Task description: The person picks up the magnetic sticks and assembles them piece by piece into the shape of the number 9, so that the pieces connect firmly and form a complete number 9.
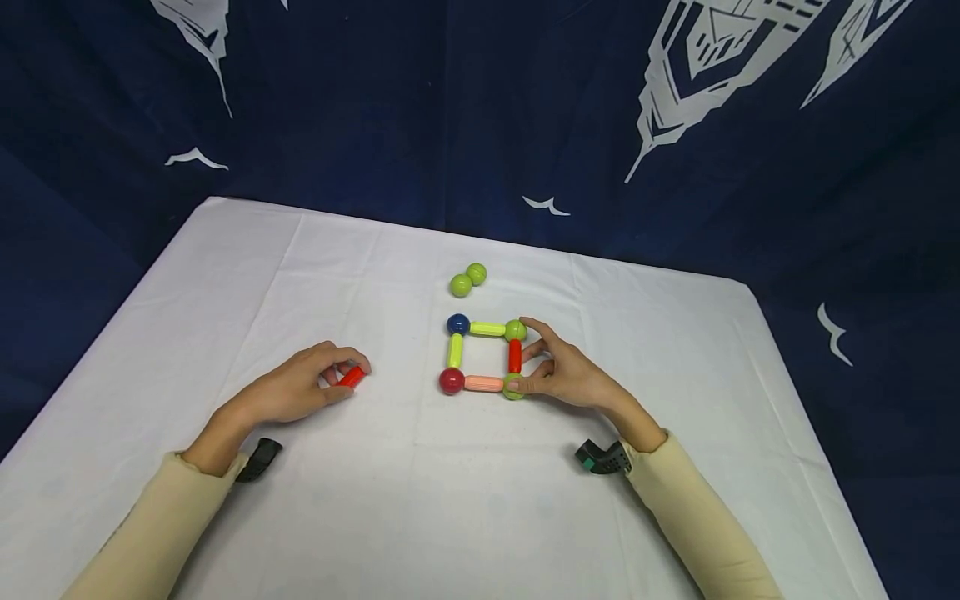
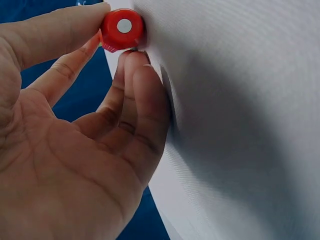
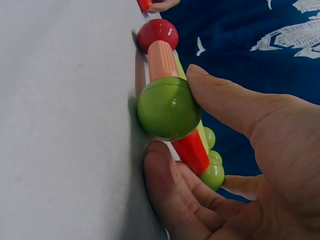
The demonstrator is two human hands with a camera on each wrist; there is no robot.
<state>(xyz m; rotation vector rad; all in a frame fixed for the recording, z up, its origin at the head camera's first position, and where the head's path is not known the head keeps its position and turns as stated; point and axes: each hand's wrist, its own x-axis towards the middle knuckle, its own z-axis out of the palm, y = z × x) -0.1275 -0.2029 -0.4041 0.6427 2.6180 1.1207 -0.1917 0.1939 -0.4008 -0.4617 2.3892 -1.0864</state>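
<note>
On the white cloth lies a square of magnetic rods and balls: a blue ball (image 1: pixel 458 325), a red ball (image 1: pixel 452 382), a far green ball (image 1: pixel 515 331) and a near green ball (image 3: pixel 169 108). Two yellow-green rods, a salmon rod (image 1: pixel 483 383) and a red rod (image 1: pixel 515 356) join them. My right hand (image 1: pixel 566 372) spans the square's right side, thumb on the near green ball and index finger at the far one. Left of the square, my left hand (image 1: pixel 296 385) pinches a loose red magnetic rod (image 2: pixel 122 30) between thumb and fingers, just over the cloth; its pale round end shows.
Two loose green balls (image 1: pixel 461 286) sit together behind the square. The white-covered table (image 1: pixel 360 500) ends at a dark blue curtain (image 1: pixel 375 108) with white drawings. A dark wrist device (image 1: pixel 602 457) is on each forearm.
</note>
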